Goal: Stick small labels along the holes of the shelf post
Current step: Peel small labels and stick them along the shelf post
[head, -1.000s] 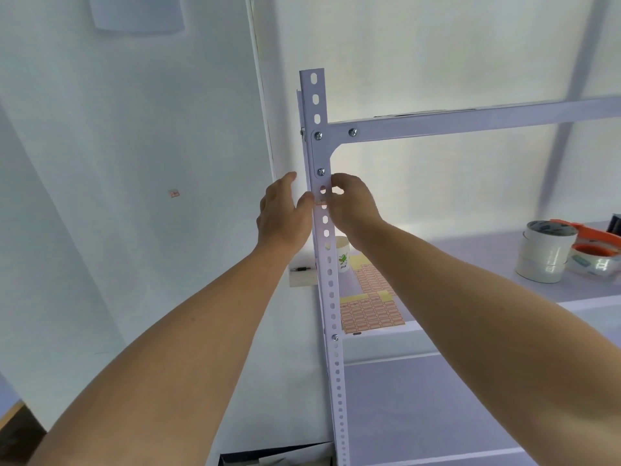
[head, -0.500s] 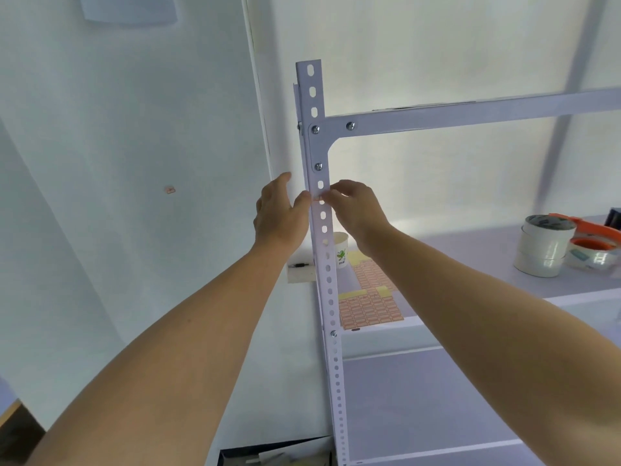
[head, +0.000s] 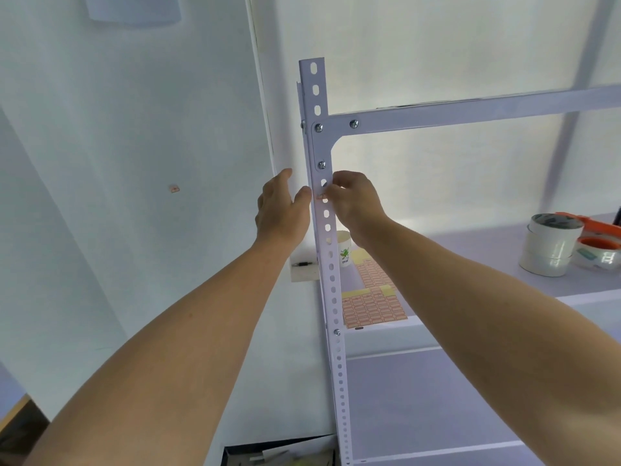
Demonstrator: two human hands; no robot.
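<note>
both hands at white perforated steel shelf post (head: 327,237): left hand (head: 281,210) thumb braced against it, right hand (head: 356,205) pinching small pink label (head: 321,196) onto it; behind, pink label sheets (head: 371,306), paper cup (head: 344,250), white tape rolls (head: 549,248).

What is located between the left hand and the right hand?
In the head view, the white shelf post stands between the left hand and right hand, with a small label at their fingertips.

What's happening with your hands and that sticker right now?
Left hand open, steadying shelf post. Right hand pinching small label onto post. Nothing in the way.
</note>
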